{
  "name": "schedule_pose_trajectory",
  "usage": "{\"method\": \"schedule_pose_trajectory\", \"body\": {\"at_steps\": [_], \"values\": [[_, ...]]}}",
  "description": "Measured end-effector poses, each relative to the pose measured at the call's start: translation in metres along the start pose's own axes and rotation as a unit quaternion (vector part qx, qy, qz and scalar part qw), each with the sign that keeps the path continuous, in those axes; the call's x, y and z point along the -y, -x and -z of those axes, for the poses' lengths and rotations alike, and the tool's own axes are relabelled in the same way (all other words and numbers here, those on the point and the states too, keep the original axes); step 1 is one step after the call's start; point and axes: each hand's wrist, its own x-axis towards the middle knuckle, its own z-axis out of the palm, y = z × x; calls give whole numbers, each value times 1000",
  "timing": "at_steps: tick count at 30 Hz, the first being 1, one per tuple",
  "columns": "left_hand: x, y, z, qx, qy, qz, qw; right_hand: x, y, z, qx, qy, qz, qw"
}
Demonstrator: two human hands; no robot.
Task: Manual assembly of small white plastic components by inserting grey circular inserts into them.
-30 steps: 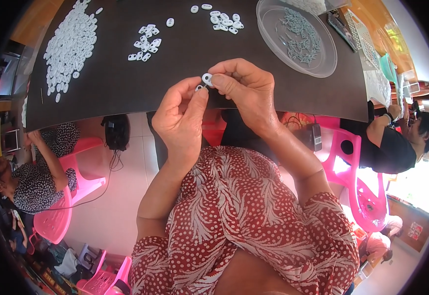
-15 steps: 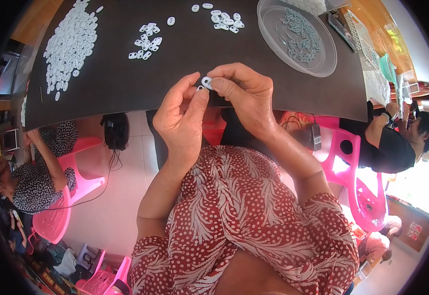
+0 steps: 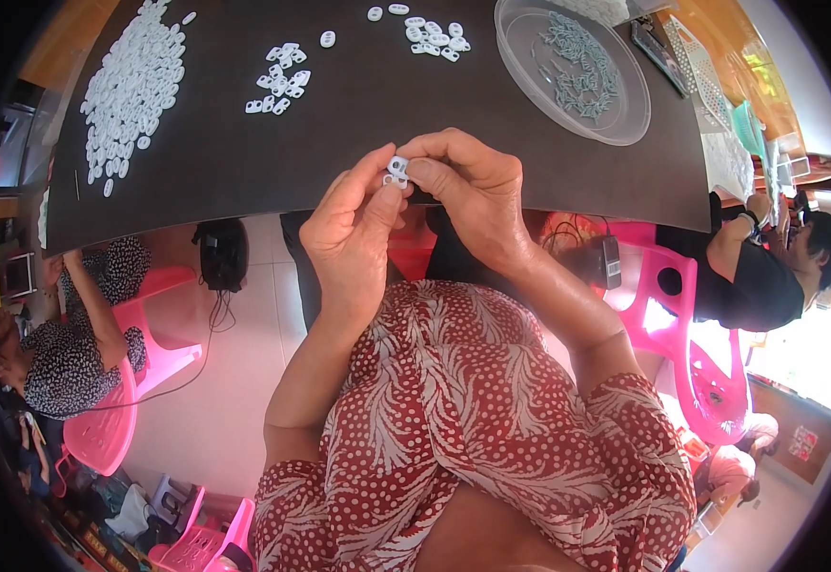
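Note:
In front of my chest, over the table's near edge, my left hand (image 3: 347, 234) and my right hand (image 3: 480, 205) meet fingertip to fingertip. Small white plastic pieces with holes (image 3: 397, 169) sit between them. The upper piece is pinched by my right thumb and index finger. Just below it, another white piece is held at my left thumb and index fingertips. The two pieces touch or overlap; whether they are joined I cannot tell. Fingers cover part of both.
On the dark table (image 3: 206, 176) lie a large heap of white oval pieces (image 3: 134, 91), a smaller cluster (image 3: 280, 81) and another group (image 3: 435, 38). A clear round tray (image 3: 625, 124) holds small grey parts (image 3: 582, 71). People sit on pink chairs (image 3: 687, 334) at both sides.
My left index finger has come in toward the right fingertips, and the hands are closer together. The white pieces have turned and shifted slightly between the fingers.

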Motion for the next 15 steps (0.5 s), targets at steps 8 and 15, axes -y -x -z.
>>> {"method": "schedule_pose_trajectory", "body": {"at_steps": [8,15], "values": [[-5,-3,4,12,-55,-23,998,-2,-2,1,-8,39,26,999],[-3,-3,5,15,-87,-21,996,-1,-2,1,-4,47,25,999]]}}
